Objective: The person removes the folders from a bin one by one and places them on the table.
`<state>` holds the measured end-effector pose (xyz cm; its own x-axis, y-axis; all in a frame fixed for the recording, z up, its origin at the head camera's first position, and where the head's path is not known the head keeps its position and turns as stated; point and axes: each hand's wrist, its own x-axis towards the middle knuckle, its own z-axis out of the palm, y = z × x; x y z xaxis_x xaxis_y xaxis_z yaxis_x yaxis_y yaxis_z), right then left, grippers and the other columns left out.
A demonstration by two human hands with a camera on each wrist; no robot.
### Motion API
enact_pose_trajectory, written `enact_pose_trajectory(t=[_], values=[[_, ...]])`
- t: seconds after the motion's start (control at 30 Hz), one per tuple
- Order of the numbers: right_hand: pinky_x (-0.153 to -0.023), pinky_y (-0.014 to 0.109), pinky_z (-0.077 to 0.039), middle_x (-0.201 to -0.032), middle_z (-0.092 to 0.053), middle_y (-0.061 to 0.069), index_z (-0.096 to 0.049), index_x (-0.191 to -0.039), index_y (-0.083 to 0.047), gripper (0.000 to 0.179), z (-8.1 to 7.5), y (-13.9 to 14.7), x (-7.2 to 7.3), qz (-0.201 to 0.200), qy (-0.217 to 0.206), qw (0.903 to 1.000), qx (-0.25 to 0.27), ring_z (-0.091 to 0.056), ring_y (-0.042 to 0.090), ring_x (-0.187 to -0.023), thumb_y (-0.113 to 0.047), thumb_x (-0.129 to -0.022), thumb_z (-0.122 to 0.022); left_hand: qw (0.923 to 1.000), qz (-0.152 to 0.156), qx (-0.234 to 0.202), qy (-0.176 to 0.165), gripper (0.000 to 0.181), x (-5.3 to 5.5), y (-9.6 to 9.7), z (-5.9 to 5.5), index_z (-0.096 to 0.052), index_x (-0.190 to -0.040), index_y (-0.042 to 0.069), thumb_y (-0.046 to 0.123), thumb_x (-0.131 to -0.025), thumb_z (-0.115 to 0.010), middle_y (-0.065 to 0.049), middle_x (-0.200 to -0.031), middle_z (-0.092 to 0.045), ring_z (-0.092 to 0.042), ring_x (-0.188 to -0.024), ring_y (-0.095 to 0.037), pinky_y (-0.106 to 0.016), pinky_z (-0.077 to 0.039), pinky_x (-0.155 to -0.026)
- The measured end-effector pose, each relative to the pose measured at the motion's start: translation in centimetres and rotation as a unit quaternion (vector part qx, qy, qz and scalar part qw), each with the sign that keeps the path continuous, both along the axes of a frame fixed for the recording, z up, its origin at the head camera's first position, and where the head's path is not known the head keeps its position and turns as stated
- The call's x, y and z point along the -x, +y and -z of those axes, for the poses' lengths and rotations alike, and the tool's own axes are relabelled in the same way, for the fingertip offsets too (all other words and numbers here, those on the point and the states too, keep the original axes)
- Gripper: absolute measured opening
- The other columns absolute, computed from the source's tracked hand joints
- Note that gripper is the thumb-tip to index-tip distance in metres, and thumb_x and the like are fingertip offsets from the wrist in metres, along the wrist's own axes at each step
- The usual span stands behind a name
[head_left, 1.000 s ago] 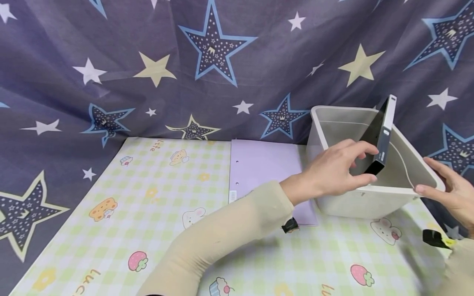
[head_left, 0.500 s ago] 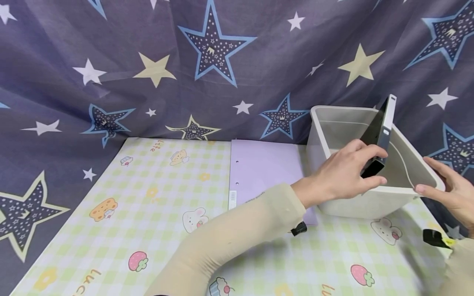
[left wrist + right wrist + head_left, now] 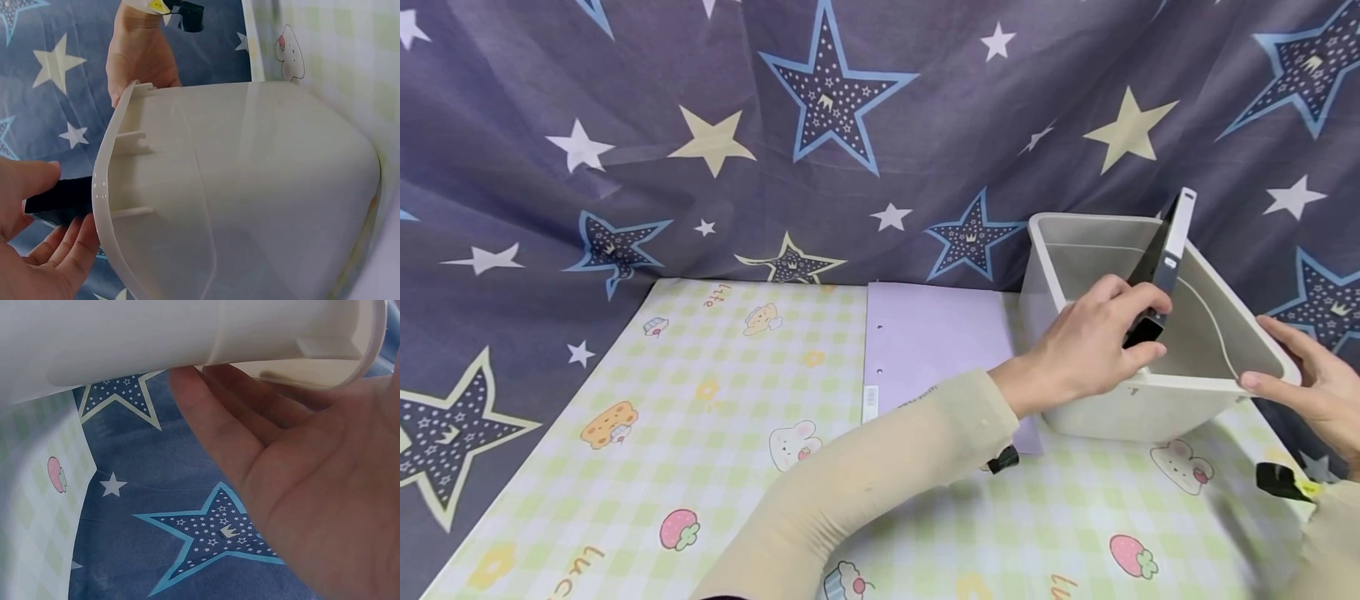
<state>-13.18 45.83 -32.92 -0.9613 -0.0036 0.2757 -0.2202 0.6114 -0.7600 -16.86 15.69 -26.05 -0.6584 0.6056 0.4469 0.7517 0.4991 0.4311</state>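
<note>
My left hand [image 3: 1093, 343] grips the near end of a slim dark binder [image 3: 1170, 242] with a pale grey upper spine. Tilted, the binder stands partly inside a white plastic bin [image 3: 1120, 417], its far top corner above the rim; its lower part is hidden. In the left wrist view, thumb and fingers lie on either side of the binder's black end [image 3: 61, 201]. My right hand [image 3: 1318, 392] holds the bin's right front corner, thumb on the rim. The right wrist view shows that hand's fingers [image 3: 219, 419] against the bin's outside.
A lilac folder [image 3: 936, 333] with a small label lies flat just left of the bin, partly under my left forearm. The table carries a green checked cloth [image 3: 715, 467]. Behind it hangs a dark curtain [image 3: 925, 125] with stars.
My left hand first slid right along the binder. Since then hand and binder have shifted slightly left together. The right hand and the bin have stayed put.
</note>
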Motion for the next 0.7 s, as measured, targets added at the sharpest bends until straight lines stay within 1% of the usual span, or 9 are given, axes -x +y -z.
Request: enact_pose_trajectory(t=[0.07,0.17,0.37,0.57,0.7], values=[[-0.072,0.0,-0.036,-0.112,-0.039,-0.024,-0.014,-0.152,-0.004,0.085,0.0,0.1,0.0,-0.001,0.002,1.0,0.003,-0.042,-0.014,-0.094,0.01,-0.084,-0.063,1.0,-0.006,-0.002,0.004,0.038,0.1,-0.1,0.0,-0.056,-0.122,0.027,0.034,-0.087,-0.069,0.008,-0.111,-0.048,-0.049,-0.092,0.001,-0.014,-0.043,-0.074],[-0.073,0.0,-0.037,-0.112,-0.04,-0.024,-0.015,-0.152,-0.004,0.085,0.1,0.2,0.0,-0.006,0.005,0.9999,0.01,-0.043,-0.014,-0.094,0.012,-0.083,-0.063,0.9999,-0.012,-0.007,0.001,0.037,0.3,-0.4,0.0,-0.055,-0.121,0.027,0.033,-0.088,-0.069,0.008,-0.111,-0.048,-0.05,-0.092,0.0,-0.015,-0.043,-0.074],[-0.073,0.001,-0.038,-0.113,-0.041,-0.023,-0.016,-0.152,-0.005,0.085,0.1,0.3,0.2,-0.014,0.007,0.9996,0.024,-0.045,-0.014,-0.095,0.014,-0.083,-0.061,0.9998,-0.014,-0.014,-0.007,0.036,0.6,-1.0,0.1,-0.054,-0.121,0.027,0.031,-0.088,-0.068,0.007,-0.112,-0.048,-0.051,-0.092,-0.002,-0.016,-0.043,-0.076],[-0.073,0.0,-0.037,-0.112,-0.04,-0.023,-0.014,-0.153,-0.005,0.086,0.1,0.2,0.2,-0.009,0.005,0.9998,0.016,-0.044,-0.014,-0.094,0.013,-0.083,-0.062,0.9995,-0.02,-0.025,-0.005,0.035,1.1,-1.6,0.1,-0.055,-0.119,0.025,0.028,-0.087,-0.068,0.005,-0.111,-0.05,-0.05,-0.092,-0.004,-0.016,-0.042,-0.075],[-0.072,0.0,-0.037,-0.112,-0.04,-0.024,-0.014,-0.153,-0.005,0.086,0.1,0.2,0.1,-0.005,0.006,0.9999,0.011,-0.043,-0.014,-0.094,0.012,-0.084,-0.062,0.9992,-0.027,-0.03,-0.002,0.035,1.3,-1.9,0.3,-0.054,-0.118,0.024,0.027,-0.086,-0.068,0.004,-0.109,-0.05,-0.051,-0.087,-0.006,-0.017,-0.042,-0.073]])
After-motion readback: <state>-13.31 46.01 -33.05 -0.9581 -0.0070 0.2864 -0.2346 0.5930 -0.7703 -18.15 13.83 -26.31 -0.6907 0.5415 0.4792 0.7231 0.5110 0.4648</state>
